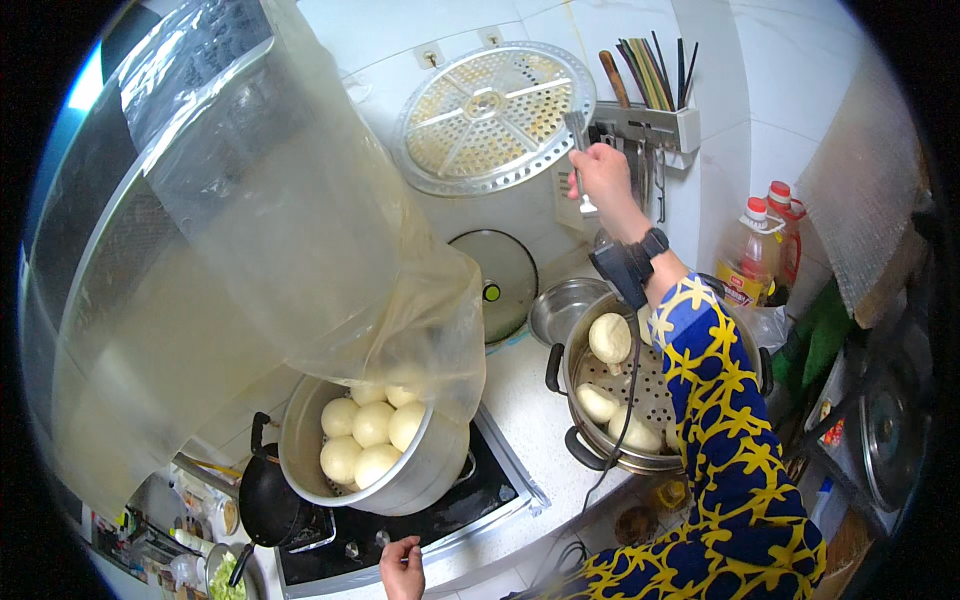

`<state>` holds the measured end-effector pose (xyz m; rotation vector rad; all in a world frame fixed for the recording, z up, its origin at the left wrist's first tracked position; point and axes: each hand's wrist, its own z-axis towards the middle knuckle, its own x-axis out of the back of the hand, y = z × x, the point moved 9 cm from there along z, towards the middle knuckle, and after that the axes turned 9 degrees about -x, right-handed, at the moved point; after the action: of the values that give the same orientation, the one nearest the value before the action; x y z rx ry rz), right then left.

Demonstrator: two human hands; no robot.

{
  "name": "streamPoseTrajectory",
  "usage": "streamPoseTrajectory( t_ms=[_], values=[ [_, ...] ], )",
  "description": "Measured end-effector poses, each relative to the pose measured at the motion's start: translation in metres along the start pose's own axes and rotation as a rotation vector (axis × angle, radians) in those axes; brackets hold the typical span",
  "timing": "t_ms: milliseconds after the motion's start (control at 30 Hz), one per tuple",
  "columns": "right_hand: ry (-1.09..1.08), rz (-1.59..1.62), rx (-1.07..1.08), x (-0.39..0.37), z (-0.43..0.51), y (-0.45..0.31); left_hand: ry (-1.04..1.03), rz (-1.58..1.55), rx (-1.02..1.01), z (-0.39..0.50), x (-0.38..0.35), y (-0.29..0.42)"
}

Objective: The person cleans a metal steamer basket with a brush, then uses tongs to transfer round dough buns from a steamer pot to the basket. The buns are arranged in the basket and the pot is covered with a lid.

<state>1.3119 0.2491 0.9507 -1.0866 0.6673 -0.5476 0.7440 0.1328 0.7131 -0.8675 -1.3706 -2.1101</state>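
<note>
My right hand is raised in front of the tiled wall, closed around a metal fork with its tines up. It is beside a hanging perforated steamer plate and a utensil holder. My left hand lies low at the front edge of the black gas stove, near its knobs; whether its fingers hold anything is unclear. A large aluminium pot of round pale buns stands on the stove. Right of it, a steel steamer holds several buns, partly hidden by my right arm.
Clear plastic sheeting hangs over the stove's left side and touches the aluminium pot. A black wok stands left. Behind are a glass lid and a steel bowl. Oil bottles stand right. A cable crosses the steamer.
</note>
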Motion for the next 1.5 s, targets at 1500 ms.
streamPoseTrajectory(
  t_ms=[1500],
  values=[
    [-0.216,0.065,-0.497,-0.063,0.089,0.126,-0.027,-0.032,0.268,0.013,-0.013,-0.016]
  ],
)
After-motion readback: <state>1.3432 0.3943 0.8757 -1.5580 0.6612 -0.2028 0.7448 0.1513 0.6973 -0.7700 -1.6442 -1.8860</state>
